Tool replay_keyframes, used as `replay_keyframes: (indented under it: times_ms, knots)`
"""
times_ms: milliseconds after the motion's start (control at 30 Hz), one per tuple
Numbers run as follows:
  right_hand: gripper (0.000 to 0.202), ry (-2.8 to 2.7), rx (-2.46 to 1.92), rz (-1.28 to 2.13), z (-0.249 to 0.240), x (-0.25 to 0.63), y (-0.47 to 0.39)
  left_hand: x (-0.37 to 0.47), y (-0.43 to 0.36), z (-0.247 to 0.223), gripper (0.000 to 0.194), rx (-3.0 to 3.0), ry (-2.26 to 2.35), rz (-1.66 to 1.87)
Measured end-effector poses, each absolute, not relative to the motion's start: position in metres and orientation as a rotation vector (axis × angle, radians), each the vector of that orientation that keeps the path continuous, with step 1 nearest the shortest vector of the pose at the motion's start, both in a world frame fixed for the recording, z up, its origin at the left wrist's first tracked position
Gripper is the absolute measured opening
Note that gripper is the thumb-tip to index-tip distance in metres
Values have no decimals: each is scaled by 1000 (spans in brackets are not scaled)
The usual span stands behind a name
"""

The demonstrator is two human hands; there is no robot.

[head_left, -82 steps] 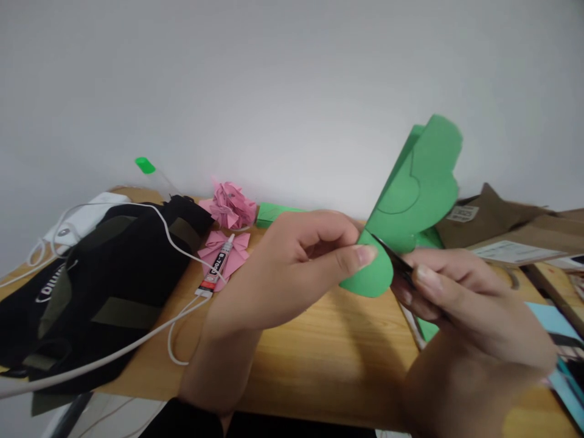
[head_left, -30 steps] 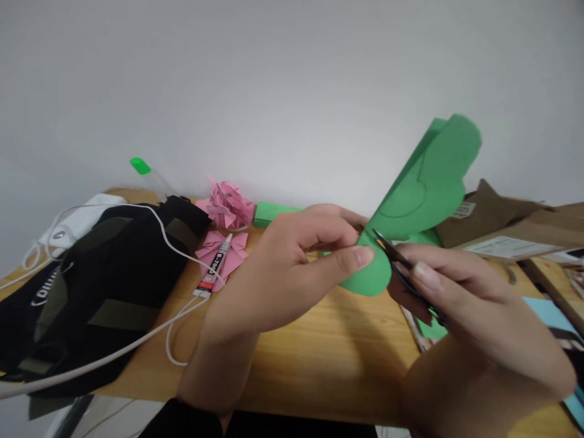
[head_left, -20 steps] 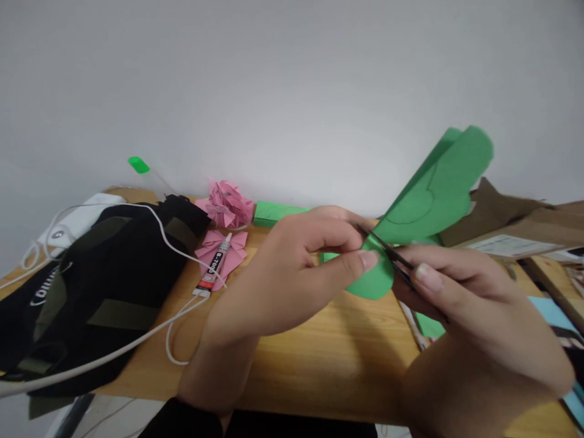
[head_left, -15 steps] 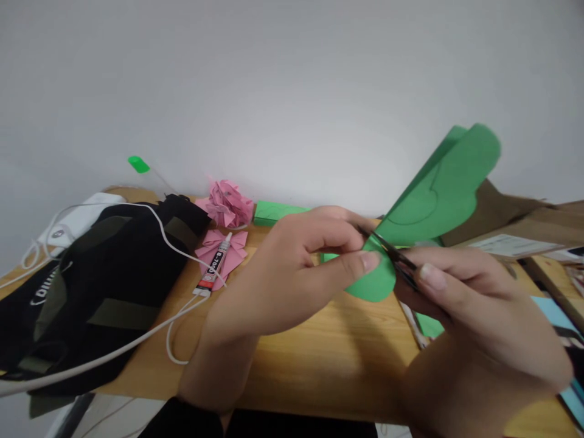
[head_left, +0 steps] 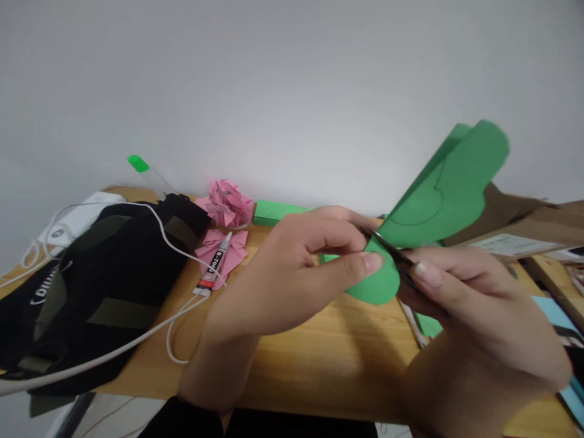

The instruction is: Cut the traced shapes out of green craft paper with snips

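A folded green paper [head_left: 438, 194] with rounded edges and a drawn curved line stands up at a slant between my hands. My left hand [head_left: 292, 274] pinches its lower part between thumb and fingers, and a rounded lobe hangs below. My right hand [head_left: 483, 304] is closed on dark scissors [head_left: 396, 258]. Their blades lie across the paper near my left fingertips and look nearly closed. The scissors' handles are mostly hidden by my right hand.
On the wooden table [head_left: 314, 365], a black bag [head_left: 123, 267] and white cables lie left. Pink folded paper [head_left: 228, 204], a glue tube [head_left: 214, 264] and a green paper stack [head_left: 276, 212] sit behind. Cardboard [head_left: 538, 222] is at the right.
The upper part of the green paper has shifted slightly right and up. The scissor blades have come closer together. My left hand has barely moved.
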State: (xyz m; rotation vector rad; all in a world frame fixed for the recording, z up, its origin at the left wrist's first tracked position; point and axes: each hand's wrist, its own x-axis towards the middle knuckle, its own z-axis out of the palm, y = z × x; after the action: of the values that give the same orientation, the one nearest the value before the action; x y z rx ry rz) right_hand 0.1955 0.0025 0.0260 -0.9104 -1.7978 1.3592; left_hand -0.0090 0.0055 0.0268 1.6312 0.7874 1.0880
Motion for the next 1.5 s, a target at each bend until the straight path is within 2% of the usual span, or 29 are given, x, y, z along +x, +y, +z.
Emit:
replay_keyframes:
  times_ms: [667, 1500]
  knots:
    - [55, -1810, -904, 1276, 24, 192, 1, -9, 7, 27, 33, 1615, 747, 1116]
    - [54, -1739, -926, 1365, 23, 193, 2, -8, 7, 27, 36, 1610, 722, 1137]
